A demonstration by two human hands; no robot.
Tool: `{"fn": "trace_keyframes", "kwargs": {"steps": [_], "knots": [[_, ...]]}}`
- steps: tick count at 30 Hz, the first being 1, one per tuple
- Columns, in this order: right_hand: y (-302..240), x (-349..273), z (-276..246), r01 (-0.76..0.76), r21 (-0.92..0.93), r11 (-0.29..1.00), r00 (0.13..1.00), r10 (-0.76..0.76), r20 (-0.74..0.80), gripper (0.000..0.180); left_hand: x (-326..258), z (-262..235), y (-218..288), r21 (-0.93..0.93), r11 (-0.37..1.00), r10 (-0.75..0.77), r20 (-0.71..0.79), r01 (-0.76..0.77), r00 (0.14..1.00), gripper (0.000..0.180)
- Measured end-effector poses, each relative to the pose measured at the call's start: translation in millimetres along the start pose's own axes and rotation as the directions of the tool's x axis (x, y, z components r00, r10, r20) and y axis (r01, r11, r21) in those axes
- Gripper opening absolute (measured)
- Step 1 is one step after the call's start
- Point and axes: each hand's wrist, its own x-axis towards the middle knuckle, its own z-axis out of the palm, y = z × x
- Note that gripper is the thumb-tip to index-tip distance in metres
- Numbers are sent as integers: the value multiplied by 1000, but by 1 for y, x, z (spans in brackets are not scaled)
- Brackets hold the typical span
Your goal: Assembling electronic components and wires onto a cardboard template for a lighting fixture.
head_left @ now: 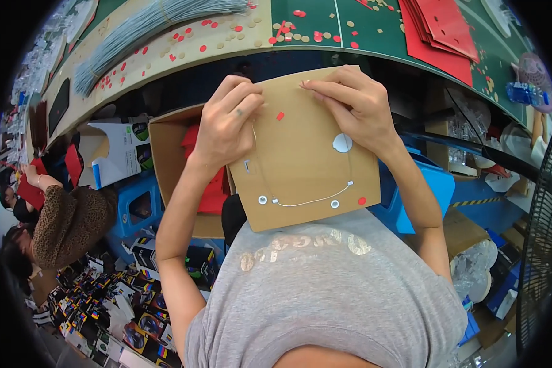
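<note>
Right now both my hands clamp the brown card panel [306, 165], held against my chest just below the workbench edge [227, 61]. My left hand [227, 126] pinches its upper left corner and my right hand [352, 107] its top edge, so neither is nearer. A grey cord [313, 201] runs between two eyelets along its lower, longer side. Behind my left hand an open cardboard box [165, 159] holds red sheets [211, 190]; more red sheets [444, 30] lie stacked on the bench's far right.
</note>
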Motion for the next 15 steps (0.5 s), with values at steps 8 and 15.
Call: {"fn": "trace_keyframes", "kwargs": {"steps": [8, 15], "knots": [[-8, 1, -1, -22, -47, 999, 1000, 23, 17, 36, -10, 0, 1, -92, 994, -77, -157, 63, 985, 21], [-10, 5, 1, -135, 116, 984, 986, 145, -77, 28, -5, 2, 24, -112, 958, -269, -39, 263, 962, 16]]}}
